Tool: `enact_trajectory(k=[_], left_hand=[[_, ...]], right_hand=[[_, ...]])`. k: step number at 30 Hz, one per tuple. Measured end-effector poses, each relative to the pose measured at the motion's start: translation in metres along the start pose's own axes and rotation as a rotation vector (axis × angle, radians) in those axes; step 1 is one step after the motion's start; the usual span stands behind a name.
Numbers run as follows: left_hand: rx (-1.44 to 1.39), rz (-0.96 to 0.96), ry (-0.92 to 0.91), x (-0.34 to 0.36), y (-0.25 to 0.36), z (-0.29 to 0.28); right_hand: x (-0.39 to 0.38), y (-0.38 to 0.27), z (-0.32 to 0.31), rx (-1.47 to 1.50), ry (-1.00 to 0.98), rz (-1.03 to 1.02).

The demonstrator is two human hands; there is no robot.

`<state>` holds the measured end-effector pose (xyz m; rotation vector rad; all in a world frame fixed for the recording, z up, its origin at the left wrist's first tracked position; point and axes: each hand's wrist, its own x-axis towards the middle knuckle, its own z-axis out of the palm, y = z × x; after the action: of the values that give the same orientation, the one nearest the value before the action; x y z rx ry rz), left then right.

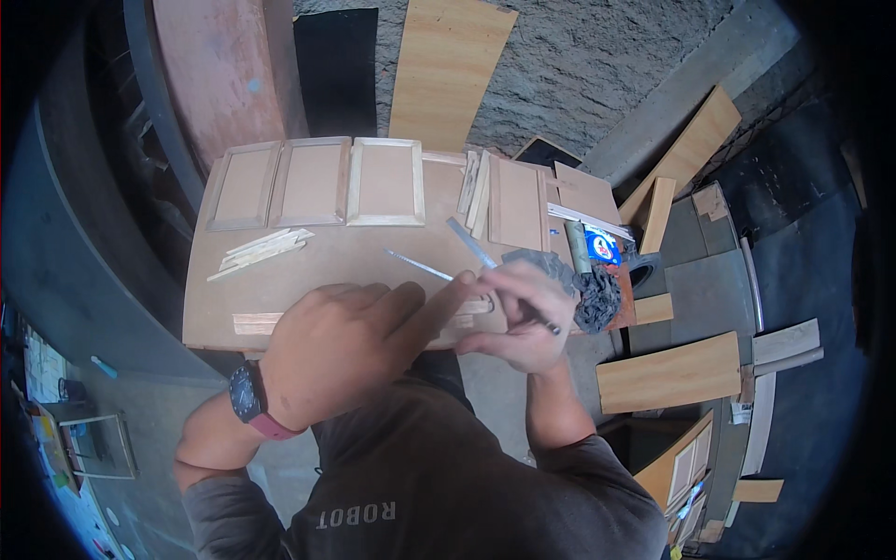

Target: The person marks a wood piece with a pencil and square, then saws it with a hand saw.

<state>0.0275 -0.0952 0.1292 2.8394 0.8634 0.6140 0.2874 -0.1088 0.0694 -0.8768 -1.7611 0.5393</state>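
Above the near edge of the desk [350, 258], two bare hands meet a little right of its middle. The right grip [529, 308] is closed around a slim dark rod [553, 327], whose end juts out toward the right end of the desk. The left grip [341, 331] is palm down, its fingers stretched to the right grip; with the blur and overlap there, I cannot say whether it is closed on anything. A watch [245, 394] with a dark face and reddish strap sits on the left wrist, just off the near edge of the desk.

Over the middle of the desk, a flat metal ruler [469, 241] and a thin pale strip [415, 263] slant out from the fingers; the strip looks like a narrow blade or rule, though I can't be sure which.

Along the far side of the desk, from its left corner, lie three framed panels [313, 182] in a row, then upright-lying wood strips [479, 201] and a fourth framed panel [519, 203]. Toward the left end of the desk is a loose bundle of pale sticks [261, 253]. At its right end are a blue packet [602, 245], a greenish roll [577, 245] and a dark crumpled cloth [598, 297]. Beyond the desk's far side stands a plywood board [448, 70].
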Motion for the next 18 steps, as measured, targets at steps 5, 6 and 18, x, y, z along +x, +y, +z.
enact_trajectory(k=[5,6,18], left_hand=[[0.101,-0.041,0.023,-0.003,-0.003,-0.002],[0.102,-0.045,0.018,-0.004,-0.004,-0.002],[0.136,-0.039,0.043,-0.009,-0.007,-0.008]], right_hand=[[0.01,0.002,-0.006,0.263,0.254,-0.025],[0.016,0.001,-0.004,0.263,0.306,-0.133],[0.019,-0.035,-0.003,0.134,-0.001,-0.05]])
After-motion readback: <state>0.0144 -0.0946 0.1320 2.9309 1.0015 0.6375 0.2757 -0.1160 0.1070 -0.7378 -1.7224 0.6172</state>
